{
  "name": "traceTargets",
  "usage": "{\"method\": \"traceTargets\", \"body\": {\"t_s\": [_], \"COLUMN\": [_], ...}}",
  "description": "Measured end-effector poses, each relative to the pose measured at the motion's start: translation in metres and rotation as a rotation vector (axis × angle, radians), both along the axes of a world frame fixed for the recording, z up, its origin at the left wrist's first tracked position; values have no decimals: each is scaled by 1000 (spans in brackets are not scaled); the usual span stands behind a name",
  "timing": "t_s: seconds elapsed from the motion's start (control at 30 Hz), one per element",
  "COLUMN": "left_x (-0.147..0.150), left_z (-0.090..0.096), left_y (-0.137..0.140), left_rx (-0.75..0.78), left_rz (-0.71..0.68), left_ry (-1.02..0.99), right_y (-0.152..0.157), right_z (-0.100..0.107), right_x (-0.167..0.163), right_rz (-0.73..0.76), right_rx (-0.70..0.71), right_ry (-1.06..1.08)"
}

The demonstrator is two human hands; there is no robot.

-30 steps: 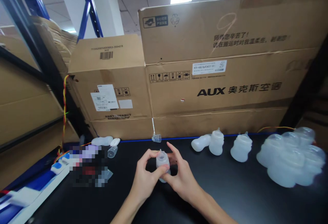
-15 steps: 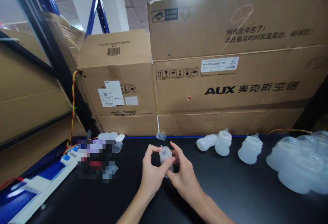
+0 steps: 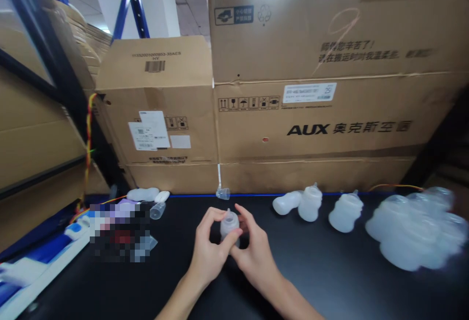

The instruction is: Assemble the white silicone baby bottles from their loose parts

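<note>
Both of my hands are around one small translucent baby bottle (image 3: 229,221) above the black table. My left hand (image 3: 209,245) grips it from the left, fingers near the rim and thumb across the front. From the right, my right hand (image 3: 255,247) holds the same bottle, its thumb low and its index finger raised beside the neck. The open mouth of the bottle faces up toward me, with a small tip sticking up at its far rim. My fingers cover most of its lower body.
Two similar bottles, one of them a white bottle (image 3: 344,212), stand at the right near a bottle lying on its side (image 3: 287,203). Farther right is a bagged-looking heap of bottles (image 3: 414,232). A clear cup (image 3: 223,193) lies by the cardboard (image 3: 252,178). A power strip (image 3: 47,273) runs along the left.
The whole view has shifted slightly, so things appear a little farther left. Both hands keep their hold on the bottle, with little change in finger position.
</note>
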State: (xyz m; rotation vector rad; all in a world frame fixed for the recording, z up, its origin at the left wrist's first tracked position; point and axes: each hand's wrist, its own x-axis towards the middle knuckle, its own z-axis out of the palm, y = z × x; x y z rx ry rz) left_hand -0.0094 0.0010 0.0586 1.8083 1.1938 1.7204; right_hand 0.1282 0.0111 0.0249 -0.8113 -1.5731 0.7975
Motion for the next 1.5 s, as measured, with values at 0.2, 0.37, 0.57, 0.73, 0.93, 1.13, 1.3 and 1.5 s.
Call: {"method": "traceTargets", "body": {"t_s": [0.2, 0.37, 0.57, 0.73, 0.93, 1.13, 1.3, 1.5], "left_x": [-15, -17, -10, -21, -63, -93, -125, -156], "left_z": [-4, -2, -6, -1, 1, -4, 13, 26], "left_y": [11, 18, 19, 22, 29, 29, 30, 38], "left_rx": [-200, -281, -219, -147, -164, -231, -358, -470], "left_rz": [-51, -16, 110, 126, 317, 486, 859, 820], "left_ry": [-70, -121, -85, -263, 260, 717, 783, 871], "right_y": [11, 19, 21, 17, 8, 58, 106, 107], "right_z": [-6, -12, -6, 5, 16, 33, 49, 45], "right_x": [-8, -5, 19, 25, 51, 67, 9, -17], "right_rz": [13, -25, 99, 91, 189, 20, -64, -110], "right_rx": [11, -11, -34, -47, -43, -11, 79, 58], "right_ry": [84, -15, -148, -210, -339, -307, -588, -789]}}
